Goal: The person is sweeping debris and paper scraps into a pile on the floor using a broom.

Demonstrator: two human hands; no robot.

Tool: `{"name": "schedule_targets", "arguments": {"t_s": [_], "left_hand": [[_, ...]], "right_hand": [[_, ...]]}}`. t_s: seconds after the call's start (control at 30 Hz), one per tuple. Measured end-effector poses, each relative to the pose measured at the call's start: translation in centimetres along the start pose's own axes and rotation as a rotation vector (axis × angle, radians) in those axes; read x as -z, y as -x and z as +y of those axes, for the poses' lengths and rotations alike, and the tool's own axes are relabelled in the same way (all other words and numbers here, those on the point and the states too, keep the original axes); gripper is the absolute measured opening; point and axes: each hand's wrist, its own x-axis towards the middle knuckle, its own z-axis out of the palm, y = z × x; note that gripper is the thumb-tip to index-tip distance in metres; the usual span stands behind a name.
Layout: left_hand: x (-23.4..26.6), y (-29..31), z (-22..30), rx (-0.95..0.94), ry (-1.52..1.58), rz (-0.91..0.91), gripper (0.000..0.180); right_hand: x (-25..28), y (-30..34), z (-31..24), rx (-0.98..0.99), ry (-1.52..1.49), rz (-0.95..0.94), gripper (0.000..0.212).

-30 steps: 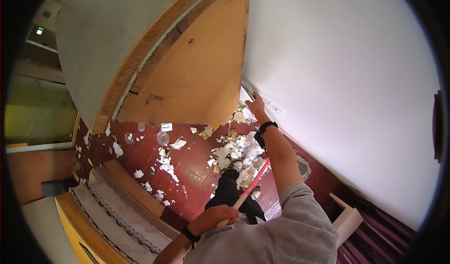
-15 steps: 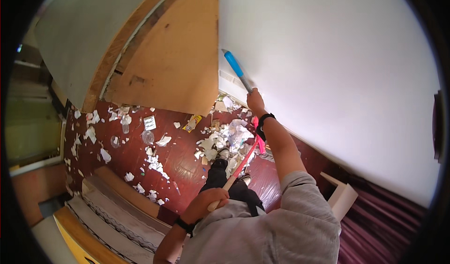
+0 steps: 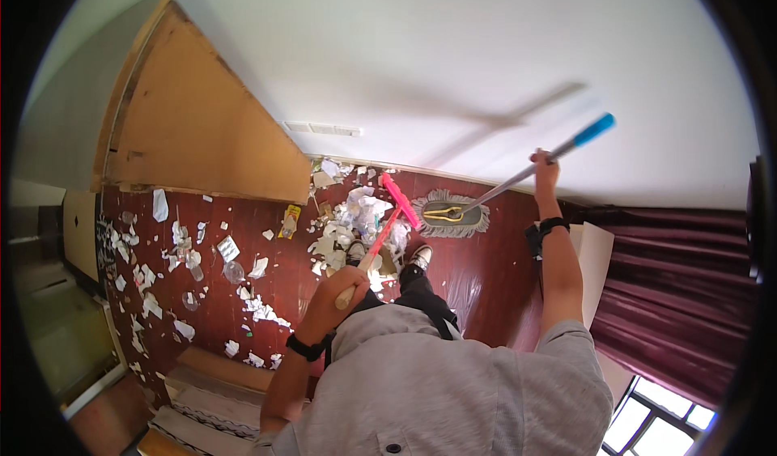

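The right hand (image 3: 547, 165) is curled round the grey pole of a mop (image 3: 516, 179), just below its blue end grip, while the left hand (image 3: 344, 288) is wrapped round the pale end of a broom (image 3: 378, 249) at the waist. To manage both well, I would steer the long pole with a firm right grip, hold its top off the white wall (image 3: 388, 59), and angle the broom so the two heads do not tangle. The mop slants down to a flat grey head with a shaggy fringe and a yellow wire frame, by the wall over the dark red floor (image 3: 506, 274); whether it bears weight I cannot tell. The broom's bright pink head lies beside it, against a heap of pale scraps (image 3: 364, 212).
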Motion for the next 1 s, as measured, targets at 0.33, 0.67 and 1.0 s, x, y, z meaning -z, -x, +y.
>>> {"name": "schedule_targets", "arguments": {"t_s": [0.33, 0.67, 1.0], "left_hand": [[-8.4, -2.0, 6.1, -0.057, -0.169, 0.023, 0.012], [-14.8, 0.4, 9.0, -0.016, -0.330, -0.033, 0.016], [-16.4, 0.1, 10.5, -0.054, -0.401, -0.122, 0.017]], "right_hand": [[17.8, -3.7, 2.6, -0.183, -0.216, 0.499, 0.036], [16.0, -5.9, 7.6, -0.448, -0.203, -0.114, 0.049], [13.8, -7.1, 5.1, -0.162, -0.319, -0.058, 0.045]]}}
